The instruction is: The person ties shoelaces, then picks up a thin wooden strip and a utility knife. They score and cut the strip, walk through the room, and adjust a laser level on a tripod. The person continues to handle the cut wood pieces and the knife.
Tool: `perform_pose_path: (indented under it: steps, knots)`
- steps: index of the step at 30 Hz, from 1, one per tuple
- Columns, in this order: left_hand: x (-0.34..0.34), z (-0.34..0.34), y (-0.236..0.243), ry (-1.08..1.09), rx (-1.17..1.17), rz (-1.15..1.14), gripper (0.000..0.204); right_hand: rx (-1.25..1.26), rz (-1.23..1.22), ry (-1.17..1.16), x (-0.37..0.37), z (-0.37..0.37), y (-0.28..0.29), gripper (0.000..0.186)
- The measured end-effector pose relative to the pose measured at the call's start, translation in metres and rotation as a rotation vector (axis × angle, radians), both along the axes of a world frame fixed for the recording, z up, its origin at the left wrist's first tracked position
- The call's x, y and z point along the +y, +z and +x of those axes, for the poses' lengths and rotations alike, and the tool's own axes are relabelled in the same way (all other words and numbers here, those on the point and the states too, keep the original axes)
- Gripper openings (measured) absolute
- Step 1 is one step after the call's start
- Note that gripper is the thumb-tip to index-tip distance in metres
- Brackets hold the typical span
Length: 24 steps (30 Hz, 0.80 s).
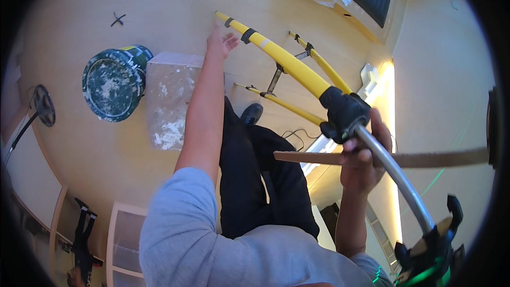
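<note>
A yellow-legged tripod (297, 69) tilts across the middle, its feet up and left and its black hub (345, 114) at centre right. From the hub a silver column (396, 178) runs down to a black head with green light (427, 260). My right hand (364, 167) is closed around the tripod just below the hub. A narrow brown strip (435, 158) crosses at that hand; I cannot tell whether the fingers hold it too. My left arm is stretched forward. Beside the lower end of the longest leg, my left hand (226, 42) is open, its fingers apart and slightly blurred.
Left of my arm stand a paint-spattered green bucket (112, 85) and a spattered pale block (167, 98). A small black cross-shaped piece (118, 19) lies on the floor. Far left is a round dark base with a pole (43, 106); a person (82, 244) is lower left. A lit strip (392, 127) edges the right wall.
</note>
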<state>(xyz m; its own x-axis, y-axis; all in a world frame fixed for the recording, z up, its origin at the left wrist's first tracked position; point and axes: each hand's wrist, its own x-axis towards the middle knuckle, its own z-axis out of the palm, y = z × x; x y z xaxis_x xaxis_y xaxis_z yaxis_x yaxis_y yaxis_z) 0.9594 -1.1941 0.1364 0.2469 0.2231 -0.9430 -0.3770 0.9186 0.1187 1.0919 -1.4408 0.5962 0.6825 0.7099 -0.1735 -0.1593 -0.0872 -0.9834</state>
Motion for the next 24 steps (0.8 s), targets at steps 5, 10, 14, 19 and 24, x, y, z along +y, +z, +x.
perform_pose_path:
  steps: [5, 10, 14, 19, 24]
  knots:
    - [-0.076, -0.086, 0.058, -0.241, 0.117, 0.191, 0.039, 0.004, -0.043, -0.062, 0.002, -0.005, 0.014, 0.066]
    - [-0.161, -0.205, 0.134, -0.369, 0.236, 0.197, 0.026, 0.063, -0.002, -0.124, -0.016, 0.002, 0.032, 0.053]
    - [-0.242, -0.306, 0.197, -0.586, 0.426, 0.141, 0.013, 0.122, -0.014, -0.126, -0.045, 0.013, 0.039, 0.048]
    - [-0.361, -0.383, 0.297, -0.691, 0.492, 0.080, 0.013, 0.266, 0.178, -0.325, -0.085, 0.029, 0.041, 0.037]
    - [-0.489, -0.404, 0.390, -0.705, 0.451, 0.016, 0.019, 0.088, 0.118, -0.366, -0.139, 0.066, 0.083, 0.033]
